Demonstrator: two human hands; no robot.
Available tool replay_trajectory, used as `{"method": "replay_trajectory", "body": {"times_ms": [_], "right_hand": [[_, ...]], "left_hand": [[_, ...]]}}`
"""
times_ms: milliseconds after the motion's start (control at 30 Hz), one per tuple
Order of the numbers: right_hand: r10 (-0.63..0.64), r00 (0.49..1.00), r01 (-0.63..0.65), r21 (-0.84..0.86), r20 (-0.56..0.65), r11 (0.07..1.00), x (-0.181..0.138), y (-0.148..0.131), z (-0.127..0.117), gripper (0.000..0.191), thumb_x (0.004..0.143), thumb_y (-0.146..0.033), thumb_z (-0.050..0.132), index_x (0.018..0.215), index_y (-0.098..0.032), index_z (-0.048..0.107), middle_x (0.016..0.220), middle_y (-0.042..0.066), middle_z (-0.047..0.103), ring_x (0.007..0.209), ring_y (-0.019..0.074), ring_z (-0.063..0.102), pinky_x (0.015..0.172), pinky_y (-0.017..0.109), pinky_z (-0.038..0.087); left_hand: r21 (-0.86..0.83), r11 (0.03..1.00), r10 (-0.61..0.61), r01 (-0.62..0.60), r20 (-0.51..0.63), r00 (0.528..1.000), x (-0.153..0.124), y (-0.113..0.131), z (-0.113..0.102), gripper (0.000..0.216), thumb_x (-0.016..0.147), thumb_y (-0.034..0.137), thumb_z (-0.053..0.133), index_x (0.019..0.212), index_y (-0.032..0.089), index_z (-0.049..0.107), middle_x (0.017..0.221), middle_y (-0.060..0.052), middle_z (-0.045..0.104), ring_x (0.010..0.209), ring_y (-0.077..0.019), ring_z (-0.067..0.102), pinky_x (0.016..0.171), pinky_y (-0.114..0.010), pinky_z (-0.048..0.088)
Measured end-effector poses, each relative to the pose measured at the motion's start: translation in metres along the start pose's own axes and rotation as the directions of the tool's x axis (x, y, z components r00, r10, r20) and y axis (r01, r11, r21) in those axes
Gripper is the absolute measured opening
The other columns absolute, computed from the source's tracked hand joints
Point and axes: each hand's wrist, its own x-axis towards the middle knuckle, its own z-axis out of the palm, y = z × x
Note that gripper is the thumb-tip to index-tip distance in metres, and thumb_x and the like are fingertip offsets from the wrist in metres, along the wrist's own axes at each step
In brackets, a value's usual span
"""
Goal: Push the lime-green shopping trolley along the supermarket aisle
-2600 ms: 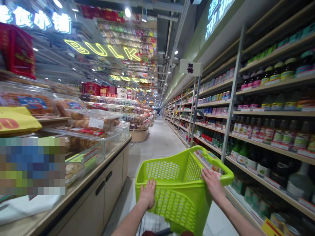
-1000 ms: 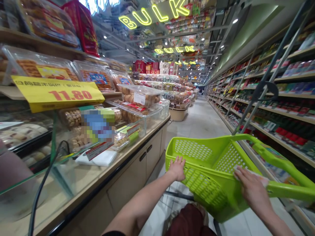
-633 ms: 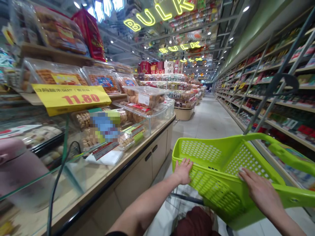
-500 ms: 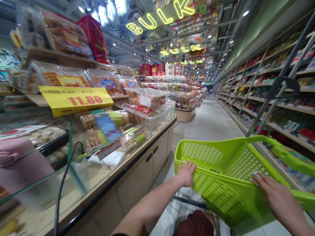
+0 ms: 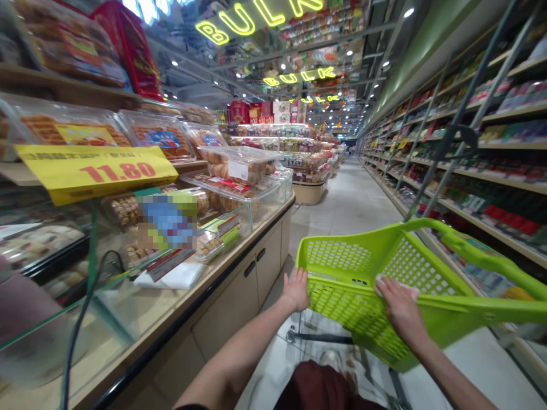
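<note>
A lime green plastic shopping basket (image 5: 342, 259) rides on a trolley in a supermarket aisle, tilted toward me, with its green handle (image 5: 478, 256) running off to the right. My left hand (image 5: 296, 290) lies flat against the basket's near left corner, fingers stretched out. On the near rim, my right hand (image 5: 399, 304) presses a white cloth (image 5: 395, 283) against the plastic. The basket looks empty inside.
A glass-fronted bakery counter (image 5: 239, 250) with boxed pastries and a yellow 11.80 price sign (image 5: 96, 171) runs along the left. Shelves of bottles (image 5: 491, 171) line the right. A grey tiled aisle (image 5: 350, 199) stretches ahead under neon BULK signs. A black cable (image 5: 81, 319) hangs at left.
My right hand has slid left along the basket's near rim with the cloth. The left hand stays at the left corner. The view has swung slightly.
</note>
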Motion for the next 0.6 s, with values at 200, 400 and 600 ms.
{"method": "replay_trajectory", "body": {"times_ms": [200,400,600], "right_hand": [[0.067,0.993,-0.074,0.067,0.099,0.995,0.013,-0.022,-0.002,0.040,0.079,-0.006,0.033,0.110,-0.018,0.054,0.126,0.008,0.047,0.118,0.0234,0.037,0.094,0.043,0.030],[0.255,0.955,-0.263,0.038,0.152,0.964,0.000,0.023,-0.016,0.039,0.081,-0.007,0.032,0.111,-0.017,0.053,0.129,0.008,0.044,0.121,0.0244,0.031,0.098,0.047,0.022],[0.257,0.959,-0.277,0.194,0.121,0.941,0.009,0.000,0.009,0.037,0.079,-0.006,0.034,0.106,-0.016,0.057,0.123,0.010,0.049,0.116,0.0225,0.039,0.095,0.040,0.030]], "left_hand": [[0.083,0.996,0.020,-0.016,-0.044,0.999,0.004,0.005,0.008,0.082,0.066,0.035,0.045,0.135,0.013,0.007,0.144,-0.007,0.005,0.131,-0.0223,0.000,0.104,-0.051,0.004],[0.119,0.990,0.087,-0.078,-0.072,0.994,0.003,0.015,0.013,0.078,0.068,0.032,0.044,0.135,0.014,0.008,0.144,-0.006,0.008,0.132,-0.0215,0.001,0.105,-0.049,0.005],[0.108,0.983,0.154,-0.148,-0.054,0.987,0.004,0.035,0.012,0.078,0.067,0.029,0.043,0.135,0.013,0.010,0.143,-0.006,0.011,0.131,-0.0216,0.004,0.105,-0.049,0.005]]}}
